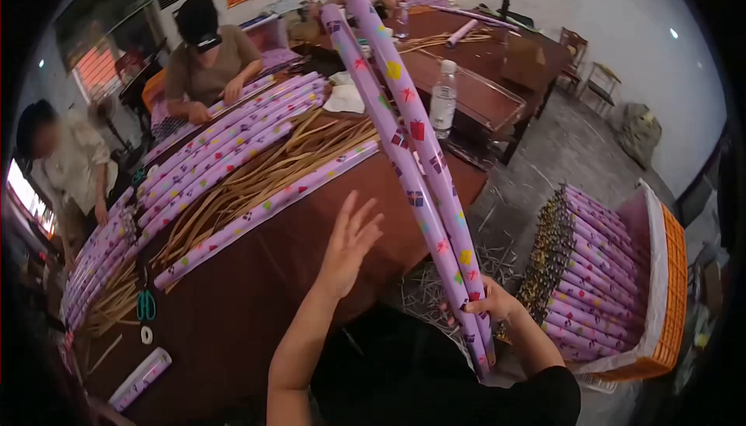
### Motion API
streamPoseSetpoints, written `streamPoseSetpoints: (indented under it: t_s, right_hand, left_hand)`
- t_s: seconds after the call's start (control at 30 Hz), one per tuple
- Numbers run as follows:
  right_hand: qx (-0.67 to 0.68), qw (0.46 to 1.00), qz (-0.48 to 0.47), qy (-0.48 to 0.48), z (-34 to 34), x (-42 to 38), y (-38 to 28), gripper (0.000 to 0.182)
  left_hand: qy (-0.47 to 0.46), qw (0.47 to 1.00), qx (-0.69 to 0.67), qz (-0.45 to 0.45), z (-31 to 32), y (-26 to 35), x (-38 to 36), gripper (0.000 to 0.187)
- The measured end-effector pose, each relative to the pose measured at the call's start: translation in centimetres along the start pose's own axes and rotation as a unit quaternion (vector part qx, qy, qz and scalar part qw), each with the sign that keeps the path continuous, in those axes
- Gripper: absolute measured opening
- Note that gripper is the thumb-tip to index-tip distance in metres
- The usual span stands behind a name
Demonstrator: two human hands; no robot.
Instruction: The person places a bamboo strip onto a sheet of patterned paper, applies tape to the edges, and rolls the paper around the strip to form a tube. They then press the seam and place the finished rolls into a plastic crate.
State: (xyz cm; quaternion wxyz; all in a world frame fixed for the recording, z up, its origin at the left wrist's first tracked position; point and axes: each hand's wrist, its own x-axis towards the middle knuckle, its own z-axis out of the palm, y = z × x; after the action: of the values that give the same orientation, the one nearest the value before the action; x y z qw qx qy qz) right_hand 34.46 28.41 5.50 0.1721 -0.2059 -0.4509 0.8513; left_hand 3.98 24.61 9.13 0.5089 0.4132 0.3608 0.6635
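My right hand is wrapped round the lower part of two long wrapping-paper rolls, purple with a pattern of small coloured gifts. Both rolls tilt up and away from me, side by side, with their tops slightly apart. My left hand is raised over the brown table, fingers spread and holding nothing, to the left of the rolls. Beyond it, a single purple roll lies along a heap of thin tan strips.
Many more rolls lie on the table, where two people work at left. Teal scissors, a white tape ring and a short roll are nearer. A water bottle stands behind the held rolls. An orange crate holds stacked rolls.
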Motion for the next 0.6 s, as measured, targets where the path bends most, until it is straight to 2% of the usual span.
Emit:
streamPoseSetpoints:
  t_s: [0.13, 0.2, 0.27, 0.33, 0.4, 0.57, 0.6]
  right_hand:
    - [0.035, 0.987, -0.105, 0.119, -2.4, -2.8, -0.6, 0.072]
    - [0.053, 0.972, -0.155, 0.169, -3.1, -4.2, -0.9, 0.070]
    - [0.062, 0.954, -0.207, 0.207, -5.3, -5.3, -0.4, 0.068]
    - [0.059, 0.937, -0.239, 0.247, -6.7, -6.6, -0.2, 0.062]
    - [0.084, 0.927, -0.261, 0.257, -8.0, -7.5, 0.1, 0.053]
    - [0.121, 0.876, -0.312, 0.346, -10.3, -8.4, 1.5, 0.043]
    - [0.136, 0.873, -0.322, 0.339, -11.0, -8.3, 1.8, 0.040]
  left_hand:
    - [0.103, 0.992, 0.037, -0.068, -3.9, -2.7, 0.8, 0.046]
    - [0.199, 0.976, 0.006, -0.087, -5.4, -4.0, 0.8, 0.035]
    - [0.191, 0.979, -0.010, -0.066, -5.1, -4.0, 0.6, 0.025]
    - [0.161, 0.984, -0.033, -0.061, -5.6, -4.4, 0.5, 0.029]
    - [0.169, 0.983, -0.016, -0.073, -5.4, -4.6, 0.6, 0.029]
    - [0.162, 0.983, -0.017, -0.082, -5.3, -5.0, 0.5, 0.027]
    - [0.162, 0.983, -0.011, -0.081, -5.3, -5.0, 0.4, 0.028]
